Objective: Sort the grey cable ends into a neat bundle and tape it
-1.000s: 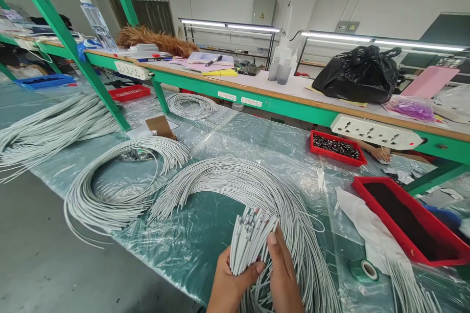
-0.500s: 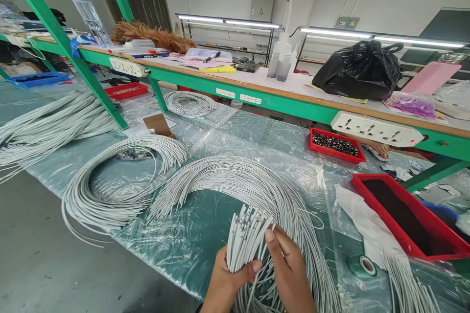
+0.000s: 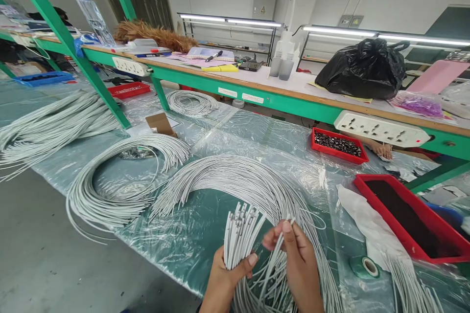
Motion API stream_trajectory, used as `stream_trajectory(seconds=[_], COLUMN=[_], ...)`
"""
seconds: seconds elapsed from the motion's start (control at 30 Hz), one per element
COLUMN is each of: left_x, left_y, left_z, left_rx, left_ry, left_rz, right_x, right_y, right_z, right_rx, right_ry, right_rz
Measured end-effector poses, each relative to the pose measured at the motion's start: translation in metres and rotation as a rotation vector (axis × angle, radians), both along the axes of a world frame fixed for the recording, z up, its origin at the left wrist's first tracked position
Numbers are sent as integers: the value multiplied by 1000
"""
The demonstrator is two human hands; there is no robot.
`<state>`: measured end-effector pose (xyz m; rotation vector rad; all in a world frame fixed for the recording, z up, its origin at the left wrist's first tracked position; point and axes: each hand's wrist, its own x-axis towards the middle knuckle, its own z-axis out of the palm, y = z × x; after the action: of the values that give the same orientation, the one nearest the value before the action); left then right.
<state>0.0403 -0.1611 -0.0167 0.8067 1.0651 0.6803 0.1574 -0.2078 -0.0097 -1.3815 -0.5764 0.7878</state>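
My left hand [image 3: 229, 271] is wrapped round a bundle of white cables [image 3: 240, 237], whose ends stand up with small dark marks near the tips. To its right, my right hand [image 3: 295, 254] pinches one or a few white cables [image 3: 279, 244] between thumb and fingers, apart from the bundle; the exact number I cannot make out. Both lots run down into a large curved hank of white cables [image 3: 238, 171] lying on the plastic-covered table [image 3: 191, 244]. The lower lengths between my wrists are partly hidden.
Coiled white cables [image 3: 86, 200] lie at left. On the right are a red tray of small dark parts [image 3: 338, 145], a long red tray [image 3: 407, 215] with dark contents and a green tape roll [image 3: 367, 267]. A green-framed shelf [image 3: 293, 103] crosses behind; another person's hand [image 3: 382, 149] shows beneath it.
My right hand has moved right, away from the bundle, drawing its pinched cable apart from the rest. My left hand still grips the bundle, and the view has shifted slightly.
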Motion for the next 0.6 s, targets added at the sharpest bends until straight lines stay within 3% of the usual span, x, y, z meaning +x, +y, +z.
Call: stream_trajectory(seconds=[0.13, 0.3, 0.37, 0.47, 0.6], left_x=[1, 2, 2, 0, -4], left_y=[0, 0, 0, -1, -1], left_z=[-5, -12, -13, -13, -16], left_rx=[57, 107, 116, 97, -48], left_ry=[-42, -69, -70, -42, 38], left_rz=[-32, -26, -21, -3, 118], right_x=[-1, -4, -5, -5, -1], right_y=[4, 7, 7, 5, 5], right_z=[-2, 9, 11, 7, -3], right_rx=[17, -49, -38, -70, -24], right_ry=[137, -16, -52, -80, 52], right_rz=[-96, 172, 201, 120, -106])
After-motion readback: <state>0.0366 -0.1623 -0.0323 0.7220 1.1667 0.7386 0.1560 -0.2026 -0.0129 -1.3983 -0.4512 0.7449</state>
